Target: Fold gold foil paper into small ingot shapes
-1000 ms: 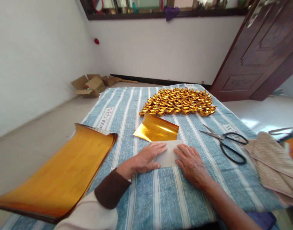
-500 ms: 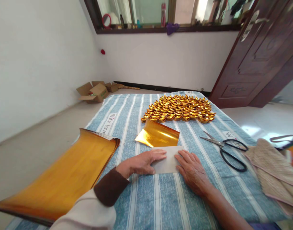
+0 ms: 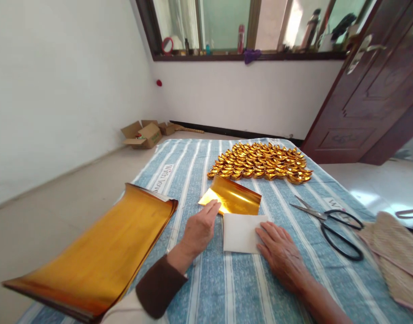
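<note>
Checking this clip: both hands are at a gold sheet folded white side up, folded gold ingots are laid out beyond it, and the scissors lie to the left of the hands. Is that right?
Not quite. The head view shows the scissors lying to the right of the hands, near the right hand, not to the left. What lies to the left, beside the left hand, is the stack of gold sheets. The folded gold sheet and the gold ingots are as you say.

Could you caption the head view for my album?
Hands fold gold paper beside rows of ingots.
</note>
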A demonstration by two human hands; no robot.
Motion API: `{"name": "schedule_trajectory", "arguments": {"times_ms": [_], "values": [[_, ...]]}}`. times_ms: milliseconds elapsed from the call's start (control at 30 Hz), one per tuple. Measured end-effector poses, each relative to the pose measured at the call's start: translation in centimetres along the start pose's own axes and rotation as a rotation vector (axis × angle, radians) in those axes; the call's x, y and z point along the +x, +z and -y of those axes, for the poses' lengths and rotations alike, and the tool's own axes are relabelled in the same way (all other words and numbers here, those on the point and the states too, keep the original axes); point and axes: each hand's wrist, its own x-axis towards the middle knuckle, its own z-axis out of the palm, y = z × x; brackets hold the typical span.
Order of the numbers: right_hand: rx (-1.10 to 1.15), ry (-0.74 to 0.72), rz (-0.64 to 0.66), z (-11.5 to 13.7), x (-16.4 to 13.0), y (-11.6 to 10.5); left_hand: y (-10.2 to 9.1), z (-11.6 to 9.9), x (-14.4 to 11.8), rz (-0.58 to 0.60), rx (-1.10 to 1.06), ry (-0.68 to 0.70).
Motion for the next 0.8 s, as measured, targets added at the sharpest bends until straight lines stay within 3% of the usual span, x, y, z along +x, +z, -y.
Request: {"name": "schedule_trajectory", "arguments": {"times_ms": [167,367,533,800], "values": [[-0.025,-0.004,-0.029,-1.1,0.0,0.1,1.2,-0.5,1.5,0.037,0.122,-0.01],[0.034,-0.052,-0.063,-1.1,-0.3,-0.6,1.2,0.8,2.3,-0.046,0.1,0.007],[0.043,-0.251,-0.071,0.5,0.0,-1.4,-0.5,3.0,2.7,-0.247,0.12,-0.052],[0.106,-0.351,-0.104,2.1,1.8,-2.4,-4.4,5.2,3.7,-0.501,0.071,-0.179]]}}
